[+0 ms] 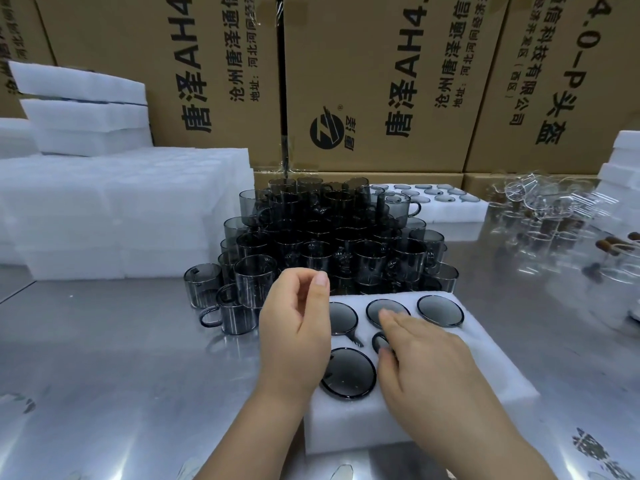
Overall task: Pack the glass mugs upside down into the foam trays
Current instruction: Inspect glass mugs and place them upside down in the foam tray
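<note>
Mid-fill: left hand (298,327) loose and empty, right hand (426,362) flat over seated mugs (348,372) in foam tray (485,368); next, grasp one from pile (332,237) behind tray.

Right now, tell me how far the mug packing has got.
Done: the far foam tray looks filled with upturned bases, and the near foam tray shows four seated smoked-glass mugs. In hand: the right hand lies flat over a fifth mug; the left hand holds nothing. Left: the pile of loose mugs behind it; any pockets under the right arm are hidden.
</note>
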